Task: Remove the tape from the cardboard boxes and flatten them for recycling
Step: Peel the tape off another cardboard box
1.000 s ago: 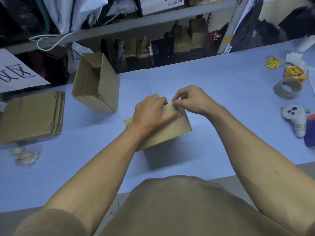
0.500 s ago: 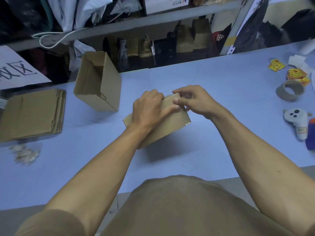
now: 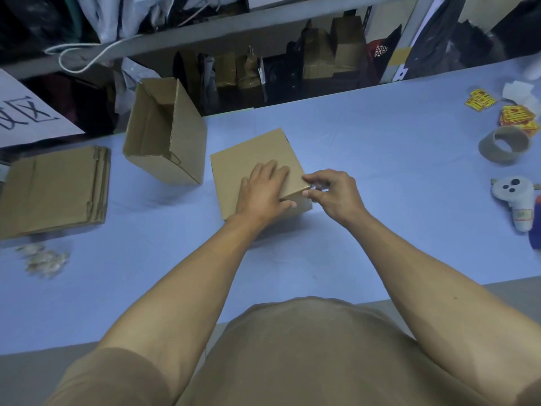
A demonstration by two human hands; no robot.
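Left hand (image 3: 263, 191) lies flat on the closed box (image 3: 251, 159) at table (image 3: 380, 177) centre — right hand (image 3: 333, 194) pinches clear tape (image 3: 314, 186) at the box's right corner.

Closed brown box (image 3: 251, 155) on table

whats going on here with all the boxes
A person is stripping tape off cardboard boxes at a blue table. The left hand presses flat on a closed box, while the right hand pinches a bit of clear tape at the box's near right corner. An open box stands just to the left, and a stack of flattened boxes lies at the far left with a wad of removed tape in front.
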